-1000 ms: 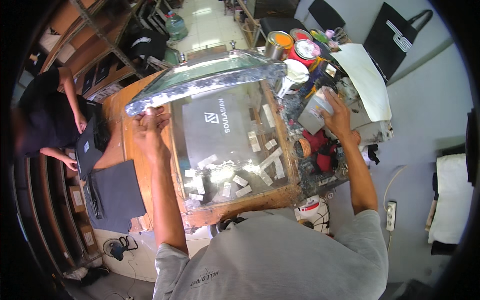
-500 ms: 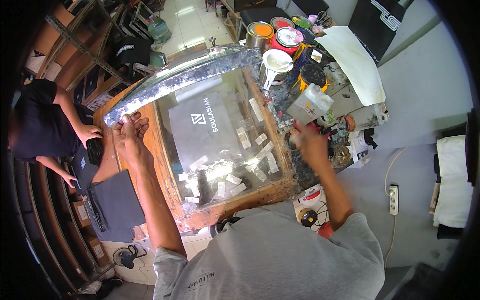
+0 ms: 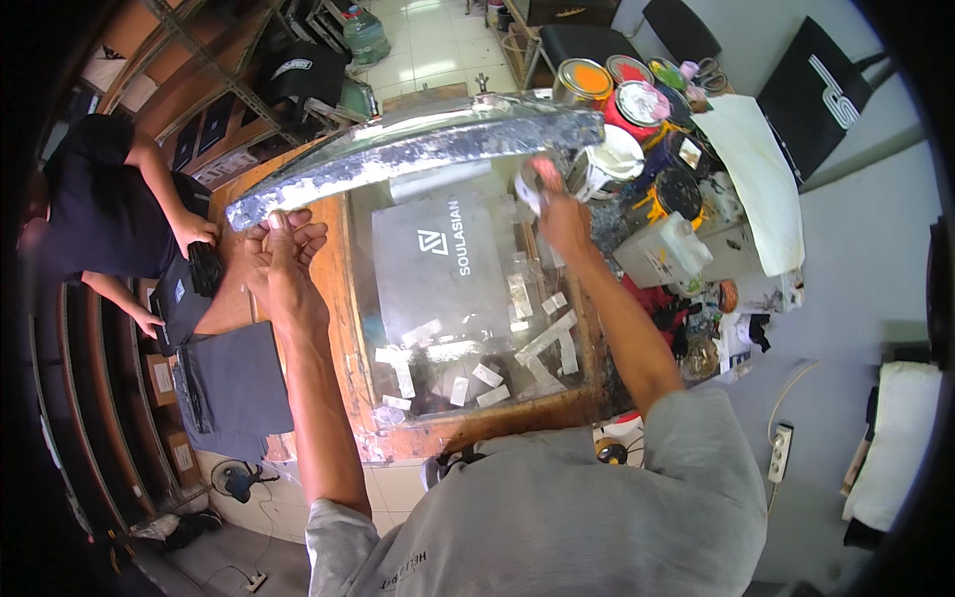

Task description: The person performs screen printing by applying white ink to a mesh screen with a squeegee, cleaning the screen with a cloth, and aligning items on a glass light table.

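My left hand (image 3: 288, 254) grips the near left corner of a paint-stained screen printing frame (image 3: 418, 147), which is tilted up over the table. My right hand (image 3: 565, 224) is raised near the frame's right end, beside a white paint bucket (image 3: 615, 164). In its fingers is a pale, ring-shaped thing like a tape roll (image 3: 527, 187), partly smeared by motion. Below the frame, a grey sheet (image 3: 418, 289) with a white print lies on the glossy table panel (image 3: 438, 383). Several short white tape strips (image 3: 519, 297) are scattered around its near and right sides.
Open paint cans (image 3: 585, 80) and a translucent jug (image 3: 667, 251) crowd the right side. Black bags (image 3: 234, 383) are stacked at the left. Beyond them, a person (image 3: 119, 209) in dark clothes handles a black bundle. Shelves (image 3: 90, 398) line the left wall.
My right hand has come up and left from the items beside the table, now carrying the ring-shaped thing. My left hand still holds the frame corner. The whole view has shifted slightly.
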Action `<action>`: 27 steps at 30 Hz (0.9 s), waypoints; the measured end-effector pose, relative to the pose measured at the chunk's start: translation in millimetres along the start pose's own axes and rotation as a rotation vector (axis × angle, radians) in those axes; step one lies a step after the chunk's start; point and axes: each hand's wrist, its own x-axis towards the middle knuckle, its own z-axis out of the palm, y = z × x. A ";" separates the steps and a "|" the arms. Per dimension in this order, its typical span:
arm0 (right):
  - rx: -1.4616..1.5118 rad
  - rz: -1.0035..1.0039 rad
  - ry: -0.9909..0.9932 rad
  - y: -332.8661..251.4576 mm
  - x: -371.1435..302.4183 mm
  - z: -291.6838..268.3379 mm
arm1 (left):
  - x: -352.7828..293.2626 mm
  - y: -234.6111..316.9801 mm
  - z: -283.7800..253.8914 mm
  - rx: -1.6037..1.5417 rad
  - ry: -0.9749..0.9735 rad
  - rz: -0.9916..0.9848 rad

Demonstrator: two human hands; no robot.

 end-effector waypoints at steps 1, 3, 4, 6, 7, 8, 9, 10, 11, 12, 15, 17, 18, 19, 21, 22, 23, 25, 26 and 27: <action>-0.059 0.020 0.002 -3.7 34.9 10.6 | 0.9 0.2 -0.6 0.011 0.000 0.007; -0.193 0.057 0.006 -11.8 96.5 28.6 | -0.2 4.3 -1.5 0.049 -0.003 -0.003; -0.238 0.068 0.004 -12.7 107.0 35.2 | -2.2 5.5 -3.7 0.068 -0.001 -0.010; -0.260 0.129 -0.017 -9.2 119.2 44.9 | -3.1 5.2 -5.9 0.099 0.000 0.000; -0.239 0.157 -0.026 -7.8 116.1 48.7 | -4.4 4.1 -6.0 0.108 -0.004 0.010; -0.201 0.186 -0.024 -5.6 108.4 52.5 | -5.8 2.6 -7.1 0.116 -0.013 0.018; -0.130 0.210 -0.007 -6.9 95.2 54.4 | -7.3 1.2 -9.6 0.108 -0.033 0.008; -0.043 0.231 0.009 -13.1 77.2 54.3 | -9.2 -0.3 -13.0 0.106 -0.043 0.009; 0.086 0.234 0.020 -21.6 56.5 55.4 | -10.7 -2.1 -16.2 0.104 -0.056 0.010; 0.232 0.234 0.018 -34.6 32.0 52.1 | -13.4 -2.5 -18.4 0.100 -0.072 0.009; 0.830 -0.138 0.071 -75.6 -47.4 43.7 | -19.9 -9.9 -24.1 0.088 -0.067 0.030; 0.611 -0.331 0.083 -86.6 -79.1 57.3 | -24.3 -16.5 -25.4 0.074 -0.056 0.044; 0.465 -0.345 0.077 -93.3 -92.0 63.9 | -26.2 -20.0 -25.0 0.062 -0.045 0.049; 0.318 -0.353 0.075 -101.3 -101.6 68.6 | -25.8 -21.7 -22.9 0.051 -0.041 0.055; 0.125 -0.327 0.069 -114.1 -112.3 65.6 | -27.4 -22.6 -21.9 0.089 -0.056 0.096; 0.080 -0.292 0.062 -123.8 -114.3 51.6 | -29.0 -22.8 -23.7 0.111 -0.055 0.115; 0.035 -0.258 0.054 -129.6 -115.1 44.4 | -29.1 -25.1 -26.5 0.115 -0.067 0.124; 0.065 -0.292 -0.013 -117.7 -108.1 48.3 | -29.5 -35.4 -30.3 0.116 -0.101 0.141; 0.080 -0.308 -0.046 -111.4 -102.0 53.1 | -30.6 -41.9 -32.1 0.134 -0.119 0.147; 0.100 -0.325 -0.035 -107.7 -97.4 59.1 | -32.0 -51.1 -33.7 0.153 -0.139 0.150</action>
